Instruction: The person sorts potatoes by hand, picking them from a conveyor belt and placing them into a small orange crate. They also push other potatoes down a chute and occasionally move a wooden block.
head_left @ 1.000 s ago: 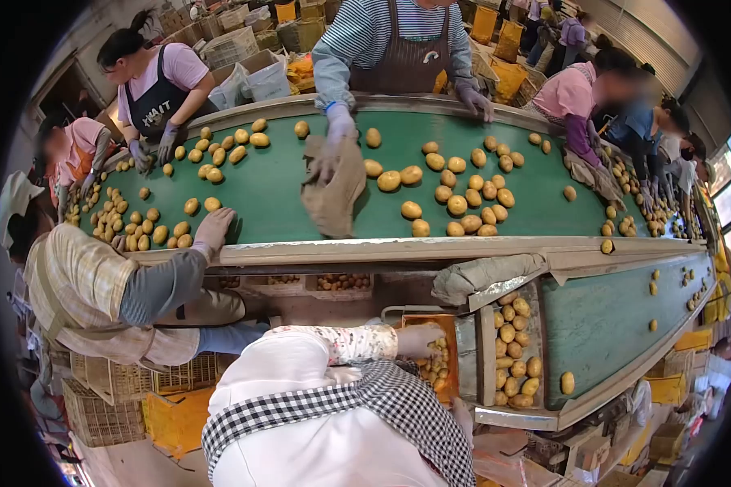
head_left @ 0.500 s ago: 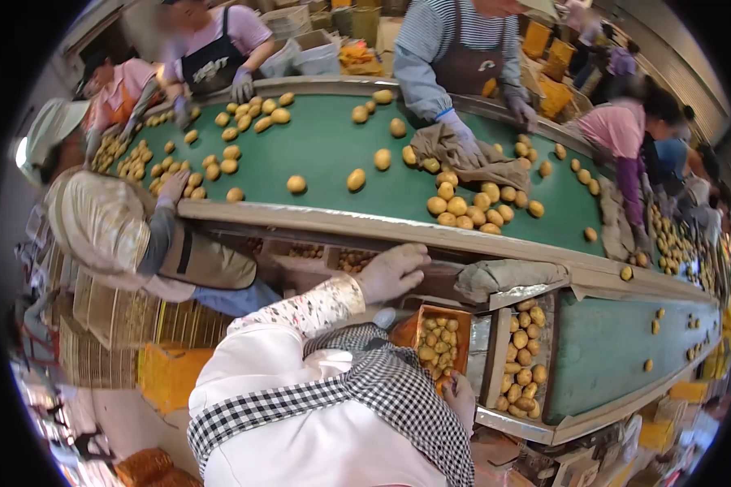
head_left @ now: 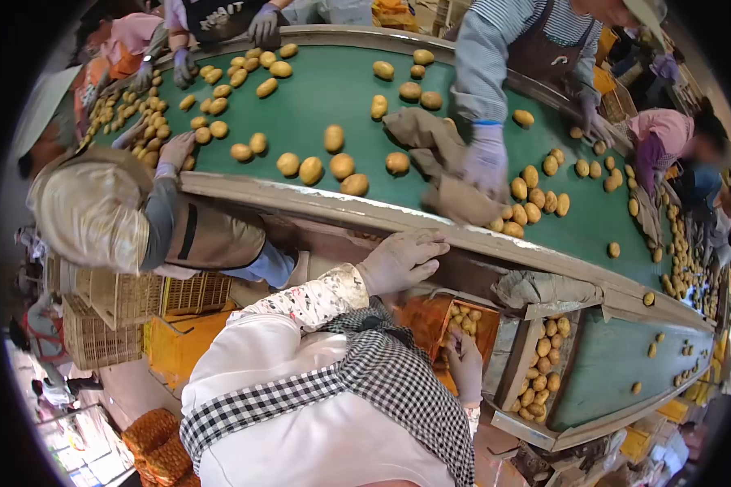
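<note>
One long green belt (head_left: 325, 89), running left to right across the far side, potatoes scattered over it and packed closest at its left and right ends. One smaller green belt (head_left: 601, 373), at right, a few potatoes on it. One person in a pale hat (head_left: 97, 211), at left, leaning over the near edge of the long belt. One person in striped sleeves (head_left: 487, 65), on the far side, a gloved hand on a brown cloth (head_left: 430, 146) that lies on the belt. Wicker baskets (head_left: 101, 329), stacked at left. One yellow crate (head_left: 179, 349), beside them. Mesh sacks (head_left: 154, 446), near left. One wood-sided bin (head_left: 518, 369), adjoining the smaller belt, filled with potatoes. One orange box (head_left: 422, 321), just left of the bin and in front of me, potatoes inside. One rolled cloth (head_left: 548, 288), beyond the bin. My left hand (head_left: 406, 258), gloved, wide, fingers spread and empty, between the long belt's near rim and the box. My right hand (head_left: 463, 365), gloved, fingers curled, at the box's near right; I cannot tell whether it grips anything. Potatoes (head_left: 465, 318), smallest entry, in the box just beyond those fingers.
</note>
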Motion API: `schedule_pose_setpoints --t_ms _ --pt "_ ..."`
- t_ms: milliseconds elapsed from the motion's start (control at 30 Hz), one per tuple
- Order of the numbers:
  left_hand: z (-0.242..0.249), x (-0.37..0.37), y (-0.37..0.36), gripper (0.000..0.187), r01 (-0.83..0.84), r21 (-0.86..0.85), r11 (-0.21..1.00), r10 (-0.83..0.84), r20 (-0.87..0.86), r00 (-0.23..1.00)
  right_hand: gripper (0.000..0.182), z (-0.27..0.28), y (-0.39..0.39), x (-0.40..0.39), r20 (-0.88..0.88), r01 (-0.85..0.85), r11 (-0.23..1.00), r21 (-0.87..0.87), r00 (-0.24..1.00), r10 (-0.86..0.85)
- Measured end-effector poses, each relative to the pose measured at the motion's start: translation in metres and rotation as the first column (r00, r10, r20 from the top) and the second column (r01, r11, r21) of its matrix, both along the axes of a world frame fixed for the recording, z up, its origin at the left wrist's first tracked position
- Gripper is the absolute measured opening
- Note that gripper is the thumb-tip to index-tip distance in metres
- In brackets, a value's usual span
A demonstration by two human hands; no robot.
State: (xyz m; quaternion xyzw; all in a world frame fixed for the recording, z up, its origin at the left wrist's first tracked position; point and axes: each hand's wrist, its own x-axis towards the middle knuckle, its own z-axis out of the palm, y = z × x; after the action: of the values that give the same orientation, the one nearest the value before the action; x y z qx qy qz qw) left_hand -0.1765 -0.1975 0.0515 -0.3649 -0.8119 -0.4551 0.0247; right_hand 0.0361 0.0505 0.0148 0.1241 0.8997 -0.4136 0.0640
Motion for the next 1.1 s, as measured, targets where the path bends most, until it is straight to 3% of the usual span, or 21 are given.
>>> schedule_pose_setpoints --t_ms 200,333,400,433,500,567,600,667,733,767,800,900,967,1033,1100 --pt "-0.003 -0.074 -0.042 0.041 0.068 0.141 0.988 -0.080 0.081 0.994 0.030 0.029 -0.086 -0.117 -0.071 0.034 0.999 0.008 0.997 -0.033" --pt "0.008 -0.113 -0.097 0.047 -0.106 0.045 0.993 0.103 0.075 0.992 0.028 0.054 -0.137 -0.192 -0.230 0.008 0.986 -0.167 0.972 -0.047" --pt "0.009 -0.130 -0.133 0.051 -0.228 -0.002 0.974 0.228 0.048 0.972 0.026 0.067 -0.158 -0.219 -0.092 0.068 0.978 -0.198 0.992 -0.087" --pt "0.010 -0.136 -0.148 0.053 -0.357 -0.091 0.930 0.355 -0.037 0.934 0.026 0.069 -0.161 -0.231 -0.022 0.096 0.974 -0.206 0.994 -0.103" --pt "0.006 -0.144 -0.184 0.056 -0.593 -0.246 0.767 0.566 -0.179 0.805 0.025 0.058 -0.165 -0.251 -0.144 -0.009 0.985 -0.173 0.989 -0.016" --pt "-0.021 -0.145 -0.213 0.059 -0.758 -0.385 0.527 0.716 -0.280 0.640 0.025 0.059 -0.171 -0.271 -0.256 -0.150 0.978 -0.144 0.960 0.110" --pt "-0.034 -0.142 -0.218 0.060 -0.725 -0.476 0.498 0.707 -0.261 0.658 0.023 0.052 -0.176 -0.282 -0.391 -0.217 0.974 -0.061 0.903 0.177" --pt "-0.056 -0.132 -0.225 0.063 -0.630 -0.646 0.431 0.685 -0.220 0.694 0.021 0.045 -0.183 -0.293 -0.374 -0.247 0.968 0.038 0.895 0.243" --pt "-0.026 -0.131 -0.206 0.063 -0.479 -0.574 0.664 0.554 -0.054 0.831 0.018 0.043 -0.190 -0.297 -0.384 -0.251 0.954 0.165 0.874 0.296" --pt "-0.034 -0.129 -0.194 0.060 -0.379 -0.393 0.838 0.444 0.087 0.892 0.018 0.041 -0.192 -0.297 -0.383 -0.257 0.951 0.171 0.872 0.305" --pt "-0.031 -0.128 -0.177 0.058 -0.312 -0.272 0.910 0.358 0.141 0.923 0.019 0.041 -0.192 -0.295 -0.389 -0.264 0.948 0.178 0.866 0.314" --pt "0.003 -0.161 -0.173 0.056 -0.242 -0.074 0.967 0.252 0.198 0.947 0.022 0.039 -0.185 -0.293 -0.380 -0.319 0.931 0.175 0.851 0.363" --pt "0.031 -0.211 -0.179 0.053 -0.426 -0.075 0.902 0.432 0.113 0.895 0.023 0.037 -0.174 -0.290 -0.374 -0.361 0.923 0.137 0.844 0.385" --pt "0.017 -0.298 -0.195 0.056 -0.553 -0.138 0.822 0.544 -0.098 0.833 0.023 0.042 -0.173 -0.290 -0.371 -0.390 0.917 0.081 0.842 0.391" --pt "0.009 -0.390 -0.216 0.072 -0.686 -0.410 0.602 0.722 -0.089 0.687 0.023 0.046 -0.172 -0.289 -0.333 -0.389 0.918 0.078 0.858 0.392"
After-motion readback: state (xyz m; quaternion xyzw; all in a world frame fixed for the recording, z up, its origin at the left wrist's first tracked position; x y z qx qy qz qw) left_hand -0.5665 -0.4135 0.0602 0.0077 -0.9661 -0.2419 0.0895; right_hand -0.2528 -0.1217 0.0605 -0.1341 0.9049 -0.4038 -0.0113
